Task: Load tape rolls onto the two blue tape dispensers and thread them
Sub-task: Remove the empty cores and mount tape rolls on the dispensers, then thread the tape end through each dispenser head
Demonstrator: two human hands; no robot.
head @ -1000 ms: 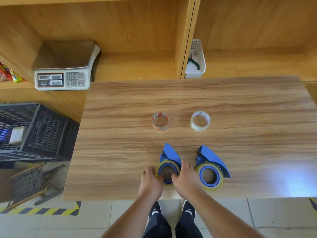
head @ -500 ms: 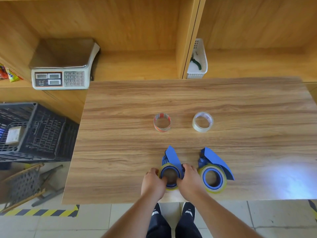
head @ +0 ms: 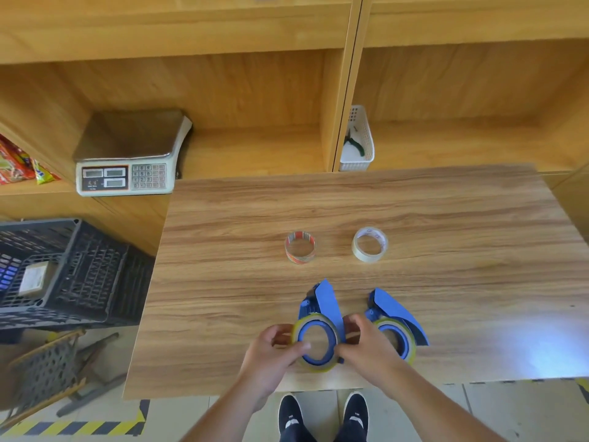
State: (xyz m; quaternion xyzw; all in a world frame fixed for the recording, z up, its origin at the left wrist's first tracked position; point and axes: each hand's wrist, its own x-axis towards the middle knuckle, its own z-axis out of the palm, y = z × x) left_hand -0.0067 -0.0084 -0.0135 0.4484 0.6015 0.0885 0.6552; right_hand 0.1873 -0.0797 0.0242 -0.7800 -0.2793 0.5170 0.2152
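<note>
Two blue dispensers [head: 322, 301] [head: 393, 309] carrying yellowish rolls, two loose rolls [head: 300, 247] [head: 370, 244] behind

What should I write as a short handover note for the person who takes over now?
Left hand and right hand both grip the yellowish tape roll on the left blue plastic dispenser at the near edge of the wooden table.
Right blue dispenser also carries a roll.
Red-printed empty-looking roll and clear roll lie farther back.
Left: threading; I cannot tell whether either is threaded.
</note>
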